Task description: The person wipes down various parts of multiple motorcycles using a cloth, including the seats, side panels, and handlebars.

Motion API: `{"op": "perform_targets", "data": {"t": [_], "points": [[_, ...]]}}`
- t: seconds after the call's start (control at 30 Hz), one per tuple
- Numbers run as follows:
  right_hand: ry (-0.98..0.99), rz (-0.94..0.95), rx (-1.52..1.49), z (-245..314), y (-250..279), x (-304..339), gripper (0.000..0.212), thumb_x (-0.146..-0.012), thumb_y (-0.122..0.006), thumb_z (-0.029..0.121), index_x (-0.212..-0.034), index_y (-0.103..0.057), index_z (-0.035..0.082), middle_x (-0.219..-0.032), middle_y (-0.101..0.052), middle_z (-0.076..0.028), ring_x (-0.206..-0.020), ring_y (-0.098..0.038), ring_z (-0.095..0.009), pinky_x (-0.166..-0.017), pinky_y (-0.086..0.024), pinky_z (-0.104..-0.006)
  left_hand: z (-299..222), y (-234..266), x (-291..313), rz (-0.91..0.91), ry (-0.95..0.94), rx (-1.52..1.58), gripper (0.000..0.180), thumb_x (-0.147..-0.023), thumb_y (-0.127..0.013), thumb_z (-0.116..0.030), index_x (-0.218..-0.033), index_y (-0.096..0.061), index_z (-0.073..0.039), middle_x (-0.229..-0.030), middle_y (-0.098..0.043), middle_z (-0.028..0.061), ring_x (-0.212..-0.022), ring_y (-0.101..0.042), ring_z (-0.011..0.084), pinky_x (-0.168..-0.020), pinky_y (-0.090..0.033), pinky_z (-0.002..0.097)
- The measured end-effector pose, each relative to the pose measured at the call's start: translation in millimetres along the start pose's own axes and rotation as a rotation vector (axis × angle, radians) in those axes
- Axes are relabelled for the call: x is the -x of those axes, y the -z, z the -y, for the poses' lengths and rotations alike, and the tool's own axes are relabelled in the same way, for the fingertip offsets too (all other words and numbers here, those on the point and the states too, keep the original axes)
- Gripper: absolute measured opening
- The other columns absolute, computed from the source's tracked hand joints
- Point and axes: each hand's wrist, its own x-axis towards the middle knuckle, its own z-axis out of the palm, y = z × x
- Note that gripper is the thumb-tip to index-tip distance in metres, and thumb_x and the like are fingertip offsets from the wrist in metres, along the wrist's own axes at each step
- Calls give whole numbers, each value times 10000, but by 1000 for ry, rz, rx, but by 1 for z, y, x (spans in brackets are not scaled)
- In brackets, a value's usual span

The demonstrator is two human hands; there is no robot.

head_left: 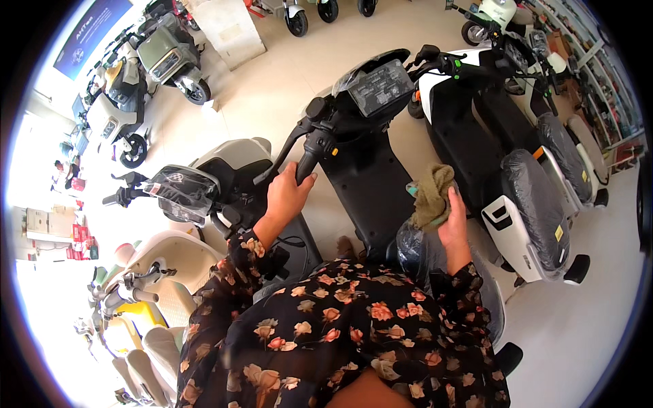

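In front of me stands a black electric scooter (364,183), its handlebar turned at an angle. My left hand (286,200) is wrapped round the scooter's left handlebar grip (309,160), below a brake lever. A covered display panel (382,88) sits between the handlebars. My right hand (454,221) holds a crumpled olive-green cloth (432,194) up over the front of the seat. Clear plastic film (411,251) wraps that seat, which my right sleeve partly hides.
White-and-black scooters with plastic-wrapped seats (537,204) stand close on the right. Another scooter (197,183) is near on the left, with a beige one (170,258) behind it. Farther off are a white pillar (228,30), more scooters (166,58) and stocked shelves (598,75).
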Motion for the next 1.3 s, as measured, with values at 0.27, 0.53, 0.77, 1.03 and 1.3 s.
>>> {"op": "perform_targets", "data": {"t": [0.27,0.53,0.77,1.03,1.3], "points": [[488,99,410,34,-77,-68,449,-1052,-539,264,-1387,-516,-34,-1342,-593,-91,-1220,-548,-181,-1058,-404,-317,-13,12,-2,-21,52,-131,416,-881,-695,-406,-1012,-573,-30,-747,-669,225,-764,-665,440,-685,-515,505],[999,-50,1001,33,-147,-244,471,-1028,-505,347,-1280,-562,-47,-1320,-590,-282,-1273,-515,-468,-1072,-404,-501,-9,20,-20,-43,-5,-105,369,-858,-718,-377,-966,-617,-39,-740,-658,233,-766,-660,435,-686,-512,494],[1193,99,1407,-56,-207,-175,496,-929,-633,356,-1249,-598,-21,-1429,-509,-228,-1407,-380,-427,-1132,-320,-543,-13,19,-22,-46,25,-153,351,-860,-723,-354,-969,-602,-43,-733,-656,220,-743,-659,433,-661,-509,486],[1190,-237,1255,-12,-149,-253,378,-951,-623,256,-1181,-591,-42,-1354,-554,-228,-1309,-465,-422,-1091,-357,-529,-21,23,-21,15,50,-116,356,-861,-728,-341,-995,-589,-41,-738,-658,229,-745,-658,443,-655,-507,491],[1282,21,1310,-52,-179,-187,386,-851,-722,235,-1136,-620,-4,-1343,-559,-178,-1304,-469,-400,-1096,-350,-537,-22,22,-13,-26,39,-155,327,-863,-723,-323,-995,-609,-46,-754,-668,224,-759,-663,435,-664,-513,488]]}}
